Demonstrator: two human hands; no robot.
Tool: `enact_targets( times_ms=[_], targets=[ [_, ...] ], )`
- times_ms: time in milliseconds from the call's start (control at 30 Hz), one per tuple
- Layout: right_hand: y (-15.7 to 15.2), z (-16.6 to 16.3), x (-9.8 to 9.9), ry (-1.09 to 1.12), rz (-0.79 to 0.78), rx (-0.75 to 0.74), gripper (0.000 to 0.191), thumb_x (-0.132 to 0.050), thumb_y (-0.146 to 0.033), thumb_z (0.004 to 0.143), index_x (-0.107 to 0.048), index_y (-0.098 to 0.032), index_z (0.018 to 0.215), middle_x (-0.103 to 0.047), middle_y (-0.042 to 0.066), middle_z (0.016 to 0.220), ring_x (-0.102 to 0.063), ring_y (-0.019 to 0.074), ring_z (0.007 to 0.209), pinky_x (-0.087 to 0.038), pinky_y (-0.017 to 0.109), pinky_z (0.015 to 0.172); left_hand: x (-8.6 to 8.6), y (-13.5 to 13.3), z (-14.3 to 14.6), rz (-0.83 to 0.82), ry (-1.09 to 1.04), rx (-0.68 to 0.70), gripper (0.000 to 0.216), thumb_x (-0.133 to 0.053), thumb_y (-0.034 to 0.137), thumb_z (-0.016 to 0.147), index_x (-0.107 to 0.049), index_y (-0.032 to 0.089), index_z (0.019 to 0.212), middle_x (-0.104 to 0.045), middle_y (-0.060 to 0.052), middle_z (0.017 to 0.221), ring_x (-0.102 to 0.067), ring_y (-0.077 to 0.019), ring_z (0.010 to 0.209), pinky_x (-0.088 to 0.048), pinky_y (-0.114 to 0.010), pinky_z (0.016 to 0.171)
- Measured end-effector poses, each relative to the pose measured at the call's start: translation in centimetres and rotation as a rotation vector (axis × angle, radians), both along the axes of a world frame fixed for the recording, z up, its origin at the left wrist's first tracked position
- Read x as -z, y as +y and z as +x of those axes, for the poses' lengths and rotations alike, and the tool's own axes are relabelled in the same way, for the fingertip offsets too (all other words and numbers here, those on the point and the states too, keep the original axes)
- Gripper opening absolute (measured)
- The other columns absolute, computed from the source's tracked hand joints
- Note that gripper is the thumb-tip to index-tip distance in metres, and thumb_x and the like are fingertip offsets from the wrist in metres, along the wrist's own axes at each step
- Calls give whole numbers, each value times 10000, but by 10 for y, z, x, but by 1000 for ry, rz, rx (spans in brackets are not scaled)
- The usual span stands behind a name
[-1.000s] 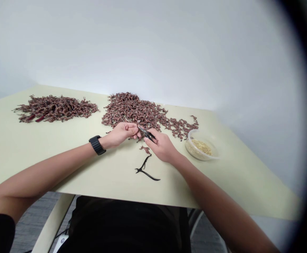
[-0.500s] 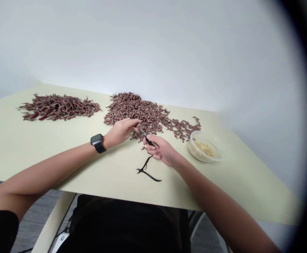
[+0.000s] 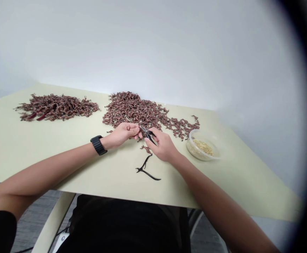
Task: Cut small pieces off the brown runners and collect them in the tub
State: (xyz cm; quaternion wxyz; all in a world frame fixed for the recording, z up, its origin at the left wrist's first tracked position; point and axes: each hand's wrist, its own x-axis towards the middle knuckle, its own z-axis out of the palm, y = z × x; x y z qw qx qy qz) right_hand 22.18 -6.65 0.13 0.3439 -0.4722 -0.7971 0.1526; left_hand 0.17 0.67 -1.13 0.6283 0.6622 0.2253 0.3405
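Observation:
My left hand [image 3: 122, 134] is closed in a pinch at the front of the middle heap [image 3: 132, 109] of small reddish-brown pieces. What it pinches is mostly hidden by the fingers, but looks like one such small reddish-brown piece. Wrapped round the black handles of a pair of pliers [image 3: 146, 131], my right hand [image 3: 164, 146] points their silvery jaws left, right at my left fingertips. Below the hands lies a loose reddish-brown piece [image 3: 146, 149]. Nearer me, black nippers [image 3: 142, 170] rest on the table with handles spread.
A second reddish-brown heap [image 3: 58, 108] lies on the left of the pale table [image 3: 111, 175]. At the right, a clear plastic bowl [image 3: 192, 154] holds yellowish bits [image 3: 203, 147]. A thin trail of pieces [image 3: 181, 127] reaches toward it. Behind stands a white wall [image 3: 148, 45].
My left hand has turned over, its fingers drawn into a pinch. The right hand has rolled, showing more of the pliers, whose jaws now meet the left fingertips.

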Motion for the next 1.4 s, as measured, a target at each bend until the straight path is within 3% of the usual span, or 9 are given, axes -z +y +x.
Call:
enact_targets(
  times_ms=[400,600,833,933,1033,1100,1200,1300,1400],
  targets=[
    [-3,-2,-1,44,-72,2,226,-532,-398,963,-618,-223,1076,-588,-8,733,-495,164,658,-355,287,664,2,-1,1,-32,-37,-9,358,-715,467,905,-745,112,930,-699,-95,882,-550,-111,710,-470,-256,708],
    [-6,-18,7,379,-339,-5,230,-550,-464,953,-580,-236,955,-518,-19,721,-460,138,615,-374,260,576,2,-8,4,136,0,-206,402,-667,437,938,-713,103,1158,-718,-97,886,-593,-129,713,-492,-270,688],
    [-9,-26,2,862,-885,-152,319,-588,-538,905,-513,-228,901,-277,-70,674,-125,80,517,-95,192,409,7,1,-6,746,282,-537,330,-599,301,971,-686,175,1263,-770,-78,952,-696,-183,836,-528,-309,798],
    [-7,-21,-5,962,-1078,-201,342,-602,-550,886,-515,-219,901,-255,-78,664,-84,81,527,-65,184,405,8,12,-15,1052,343,-521,337,-552,224,986,-665,171,1299,-765,-99,970,-674,-199,910,-519,-338,849],
    [-4,-18,-8,974,-1183,-225,351,-597,-552,886,-520,-211,902,-237,-80,662,-74,80,528,-51,186,407,8,18,-19,1177,362,-473,351,-527,188,988,-659,149,1311,-757,-121,964,-652,-205,904,-517,-353,840],
    [-4,-19,-6,932,-1124,-204,348,-574,-556,900,-526,-212,911,-240,-78,667,-87,79,521,-59,194,410,6,17,-18,1116,352,-479,343,-533,204,989,-666,152,1301,-763,-113,955,-659,-203,902,-519,-353,847],
    [-5,-20,-1,766,-807,-82,320,-554,-539,921,-530,-220,914,-310,-67,674,-190,76,499,-152,205,420,3,8,-11,776,311,-454,327,-572,293,987,-680,165,1267,-771,-83,933,-684,-183,840,-532,-326,826],
    [-4,-17,4,474,-409,51,277,-569,-496,930,-548,-220,921,-431,-47,679,-369,99,541,-302,234,500,0,0,-4,350,189,-279,347,-592,406,983,-699,131,1166,-756,-92,915,-662,-156,747,-528,-287,736],
    [-3,-11,5,215,-155,88,233,-566,-447,944,-580,-215,958,-482,-38,668,-435,126,599,-347,265,594,-2,-3,0,160,78,-135,380,-611,469,971,-718,104,962,-728,-106,915,-594,-119,711,-486,-251,692]
  ],
)
